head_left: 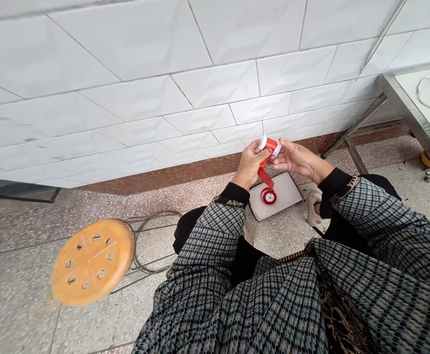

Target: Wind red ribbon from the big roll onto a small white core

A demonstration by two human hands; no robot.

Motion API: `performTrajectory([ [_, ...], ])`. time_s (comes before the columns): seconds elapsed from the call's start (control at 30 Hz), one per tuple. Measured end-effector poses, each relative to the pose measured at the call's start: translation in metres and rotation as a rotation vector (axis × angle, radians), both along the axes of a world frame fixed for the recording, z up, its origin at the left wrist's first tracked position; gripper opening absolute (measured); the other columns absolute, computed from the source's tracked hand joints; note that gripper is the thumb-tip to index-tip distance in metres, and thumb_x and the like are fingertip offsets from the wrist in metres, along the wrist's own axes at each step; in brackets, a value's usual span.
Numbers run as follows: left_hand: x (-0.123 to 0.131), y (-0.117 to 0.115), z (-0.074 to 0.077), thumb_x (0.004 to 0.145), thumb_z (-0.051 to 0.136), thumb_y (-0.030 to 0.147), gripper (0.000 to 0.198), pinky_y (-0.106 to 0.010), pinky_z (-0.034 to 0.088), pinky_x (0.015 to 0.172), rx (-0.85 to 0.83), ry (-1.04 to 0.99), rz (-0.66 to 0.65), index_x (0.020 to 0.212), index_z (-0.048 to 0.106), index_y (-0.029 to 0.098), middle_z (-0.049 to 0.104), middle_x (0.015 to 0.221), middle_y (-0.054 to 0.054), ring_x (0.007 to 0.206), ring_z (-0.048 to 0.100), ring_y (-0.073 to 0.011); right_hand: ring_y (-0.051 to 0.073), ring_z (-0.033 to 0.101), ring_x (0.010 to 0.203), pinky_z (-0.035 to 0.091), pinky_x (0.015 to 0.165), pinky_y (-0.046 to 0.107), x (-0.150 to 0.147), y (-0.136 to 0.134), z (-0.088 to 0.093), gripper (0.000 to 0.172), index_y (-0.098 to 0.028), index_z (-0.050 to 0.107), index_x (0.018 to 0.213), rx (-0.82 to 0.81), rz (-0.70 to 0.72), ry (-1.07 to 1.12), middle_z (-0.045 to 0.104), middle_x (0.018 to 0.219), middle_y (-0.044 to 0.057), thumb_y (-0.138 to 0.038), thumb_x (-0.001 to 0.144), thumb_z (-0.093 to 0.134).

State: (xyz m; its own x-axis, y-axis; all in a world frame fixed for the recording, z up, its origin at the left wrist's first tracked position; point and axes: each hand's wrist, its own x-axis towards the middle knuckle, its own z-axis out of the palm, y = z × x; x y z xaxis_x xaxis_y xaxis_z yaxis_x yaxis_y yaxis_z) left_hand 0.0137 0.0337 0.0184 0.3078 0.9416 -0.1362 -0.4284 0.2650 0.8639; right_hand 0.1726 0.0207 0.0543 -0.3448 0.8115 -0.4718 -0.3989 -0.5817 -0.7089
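A white spool wound with red ribbon (271,144) is between my two hands. My left hand (252,163) is closed on the spool, its thumb pressed on the ribbon. At the spool's right flange is my right hand (295,158), fingers curled against its end. A length of red ribbon (264,176) hangs from the spool down to a red ribbon roll (268,195). That roll lies over a shallow white tray with a dark rim (289,196) below my hands.
To the left stands a round orange stool (93,260) with holes in its seat and wire legs. A metal-framed table (421,108) is at the right. White wall tiles (215,83) rise ahead, above the speckled floor (19,275). My shoe (315,210) is beside the tray.
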Motion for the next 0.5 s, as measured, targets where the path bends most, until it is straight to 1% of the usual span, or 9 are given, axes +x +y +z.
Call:
performTrajectory([
  [0.1, 0.0, -0.001, 0.001, 0.059, 0.095, 0.038, 0.051, -0.018, 0.041, 0.045, -0.005, -0.003, -0.011, 0.093, 0.062, 0.018, 0.066, 0.071, 0.004, 0.055, 0.061, -0.0074, 0.011, 0.068, 0.053, 0.062, 0.057, 0.021, 0.001, 0.001, 0.003, 0.044, -0.012, 0.066, 0.093, -0.039, 0.033, -0.003, 0.072, 0.068, 0.006, -0.041, 0.112, 0.04],
  [0.2, 0.001, -0.001, 0.002, 0.063, 0.093, 0.037, 0.046, -0.018, 0.039, 0.044, -0.028, 0.003, 0.001, 0.092, 0.062, 0.018, 0.065, 0.07, 0.004, 0.054, 0.058, -0.006, 0.011, 0.068, 0.054, 0.063, 0.059, 0.022, 0.002, 0.0, 0.002, 0.044, -0.012, 0.065, 0.094, 0.004, 0.069, -0.049, 0.073, 0.071, 0.007, -0.047, 0.11, 0.044],
  [0.27, 0.001, 0.0, 0.001, 0.063, 0.093, 0.037, 0.045, -0.019, 0.038, 0.043, -0.048, -0.019, 0.026, 0.09, 0.063, 0.017, 0.064, 0.069, 0.004, 0.05, 0.053, -0.0045, 0.014, 0.072, 0.063, 0.064, 0.064, 0.024, 0.003, -0.001, -0.003, 0.038, -0.013, 0.065, 0.099, 0.124, 0.089, -0.109, 0.075, 0.078, 0.009, -0.05, 0.105, 0.056],
  [0.3, 0.001, 0.001, 0.001, 0.062, 0.094, 0.037, 0.045, -0.019, 0.037, 0.043, -0.056, -0.035, 0.04, 0.089, 0.063, 0.017, 0.064, 0.068, 0.005, 0.048, 0.051, -0.0039, 0.015, 0.074, 0.068, 0.065, 0.066, 0.026, 0.003, -0.001, -0.006, 0.033, -0.015, 0.065, 0.105, 0.207, 0.082, -0.152, 0.076, 0.083, 0.008, -0.047, 0.1, 0.065],
  [0.33, 0.001, 0.001, 0.0, 0.06, 0.095, 0.037, 0.046, -0.019, 0.037, 0.042, -0.063, -0.051, 0.054, 0.087, 0.063, 0.017, 0.064, 0.067, 0.005, 0.047, 0.05, -0.0035, 0.016, 0.075, 0.073, 0.065, 0.069, 0.027, 0.003, -0.001, -0.01, 0.032, -0.017, 0.065, 0.112, 0.295, 0.061, -0.205, 0.076, 0.088, 0.006, -0.042, 0.094, 0.074],
  [0.37, 0.001, 0.001, 0.0, 0.059, 0.095, 0.036, 0.046, -0.019, 0.037, 0.042, -0.07, -0.062, 0.066, 0.086, 0.063, 0.016, 0.064, 0.067, 0.005, 0.048, 0.05, -0.0033, 0.016, 0.075, 0.077, 0.065, 0.072, 0.028, 0.004, 0.0, -0.014, 0.038, -0.019, 0.063, 0.118, 0.379, 0.034, -0.265, 0.075, 0.092, 0.004, -0.036, 0.088, 0.08],
  [0.43, 0.002, 0.002, -0.001, 0.059, 0.096, 0.035, 0.045, -0.018, 0.037, 0.043, -0.084, -0.069, 0.084, 0.084, 0.063, 0.016, 0.064, 0.068, 0.004, 0.05, 0.051, -0.0033, 0.017, 0.075, 0.081, 0.064, 0.078, 0.031, 0.005, 0.001, -0.021, 0.05, -0.022, 0.062, 0.124, 0.514, -0.017, -0.401, 0.074, 0.094, 0.001, -0.026, 0.08, 0.085],
  [0.5, 0.002, 0.001, 0.0, 0.061, 0.095, 0.034, 0.043, -0.018, 0.037, 0.043, -0.091, -0.067, 0.094, 0.082, 0.063, 0.016, 0.064, 0.069, 0.004, 0.052, 0.052, -0.0033, 0.019, 0.074, 0.084, 0.063, 0.083, 0.035, 0.005, 0.003, -0.026, 0.049, -0.021, 0.064, 0.124, 0.61, -0.03, -0.535, 0.074, 0.094, 0.001, -0.027, 0.079, 0.083],
])
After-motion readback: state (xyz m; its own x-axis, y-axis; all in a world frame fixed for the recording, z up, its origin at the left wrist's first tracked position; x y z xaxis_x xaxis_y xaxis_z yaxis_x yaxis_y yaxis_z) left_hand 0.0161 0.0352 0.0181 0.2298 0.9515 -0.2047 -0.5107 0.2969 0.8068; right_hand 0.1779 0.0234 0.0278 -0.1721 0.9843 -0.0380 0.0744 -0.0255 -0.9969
